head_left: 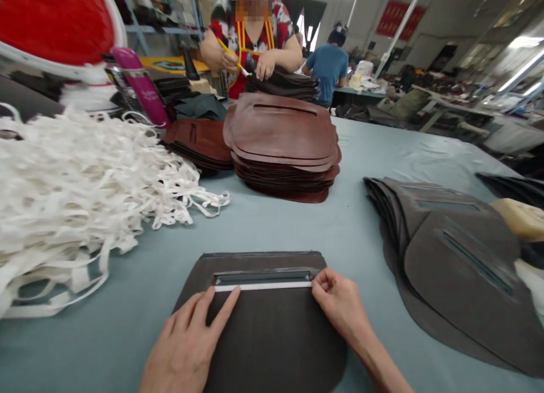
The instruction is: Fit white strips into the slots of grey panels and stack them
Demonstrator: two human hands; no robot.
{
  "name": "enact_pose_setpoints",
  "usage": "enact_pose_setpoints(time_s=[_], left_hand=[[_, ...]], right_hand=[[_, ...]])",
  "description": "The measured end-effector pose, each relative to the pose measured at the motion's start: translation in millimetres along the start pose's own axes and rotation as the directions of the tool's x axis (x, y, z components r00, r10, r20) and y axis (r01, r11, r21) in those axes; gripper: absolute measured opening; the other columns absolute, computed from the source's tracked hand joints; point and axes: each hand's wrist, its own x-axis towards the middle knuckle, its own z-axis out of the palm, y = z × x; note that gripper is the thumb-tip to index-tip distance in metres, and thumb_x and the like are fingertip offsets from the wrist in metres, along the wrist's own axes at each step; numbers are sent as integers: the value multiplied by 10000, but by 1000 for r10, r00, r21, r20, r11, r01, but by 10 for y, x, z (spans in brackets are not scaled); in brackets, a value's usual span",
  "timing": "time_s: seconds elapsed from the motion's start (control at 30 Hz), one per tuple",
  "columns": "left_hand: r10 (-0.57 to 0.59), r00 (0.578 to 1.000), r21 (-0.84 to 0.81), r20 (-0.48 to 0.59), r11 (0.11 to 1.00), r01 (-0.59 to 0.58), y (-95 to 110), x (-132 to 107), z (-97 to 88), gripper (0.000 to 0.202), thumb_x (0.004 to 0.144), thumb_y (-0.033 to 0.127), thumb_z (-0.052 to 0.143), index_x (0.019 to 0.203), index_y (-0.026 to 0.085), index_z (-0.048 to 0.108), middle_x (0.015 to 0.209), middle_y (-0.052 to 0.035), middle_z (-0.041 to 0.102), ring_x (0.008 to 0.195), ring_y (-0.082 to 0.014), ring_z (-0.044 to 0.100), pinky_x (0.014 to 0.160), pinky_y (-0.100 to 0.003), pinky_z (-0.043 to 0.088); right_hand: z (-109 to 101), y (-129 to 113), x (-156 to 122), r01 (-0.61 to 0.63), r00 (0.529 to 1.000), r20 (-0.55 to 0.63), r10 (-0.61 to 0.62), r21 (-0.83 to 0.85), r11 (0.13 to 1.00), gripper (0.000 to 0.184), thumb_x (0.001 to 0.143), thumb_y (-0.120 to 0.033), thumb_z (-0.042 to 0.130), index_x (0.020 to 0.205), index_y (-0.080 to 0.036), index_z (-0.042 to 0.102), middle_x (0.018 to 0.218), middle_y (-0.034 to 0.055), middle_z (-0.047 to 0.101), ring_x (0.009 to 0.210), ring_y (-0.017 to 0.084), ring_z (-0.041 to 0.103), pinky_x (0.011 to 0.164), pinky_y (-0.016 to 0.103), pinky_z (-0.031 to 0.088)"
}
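Note:
A dark grey leather panel (276,330) lies flat on the table before me, with a long slot (263,278) cut near its far edge. Along the near side of that slot runs a narrow white tape strip (272,287). My left hand (187,330) rests on the panel with fingers spread, its fingertips touching the left end of the strip. At the right end, the thumb and bent fingers of my right hand (338,299) pinch the strip close to the slot's corner.
White tape strips (85,177) heap up at the left. Brown leather panels (284,132) are stacked at the back, beside a smaller stack (199,140). More dark panels (463,268) fan out at the right. Across the table, a person (255,41) holds a yellow brush (232,55).

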Motion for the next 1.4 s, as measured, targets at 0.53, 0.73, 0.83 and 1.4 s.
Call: enact_pose_setpoints(time_s=[0.53,0.73,0.83,1.4], left_hand=[[47,999,73,-9,996,-46,209,192,41,608,819,-44,372,1372,187,474,1290,-154,507,1207,-311,475,990,-446,472],[122,992,52,34,991,-123,-145,528,63,640,814,-46,375,1381,242,446,1320,-157,493,1279,-298,447,1027,-407,449],[90,992,72,84,993,-96,-106,608,20,728,809,-32,417,1410,375,356,1321,-162,491,1284,-362,437,980,-489,456],[-67,996,-175,62,982,77,-224,640,-103,538,830,76,492,1329,274,459,1326,-147,480,1279,-314,426,1000,-508,401]], right_hand=[[168,-87,-93,239,935,-119,-335,-487,840,129,873,-163,466,852,-186,591,791,37,604,644,153,536,570,258,338],[434,-205,-169,678,614,113,-781,-582,449,430,851,-69,459,1262,-180,527,1039,114,571,888,239,508,730,351,428],[467,-258,-130,666,626,170,-761,-625,407,520,823,-58,468,1322,-202,480,1024,108,565,860,239,496,695,350,425],[489,-456,95,742,566,180,-805,-536,402,326,798,-26,435,969,-233,620,885,57,555,792,206,517,649,316,391]])
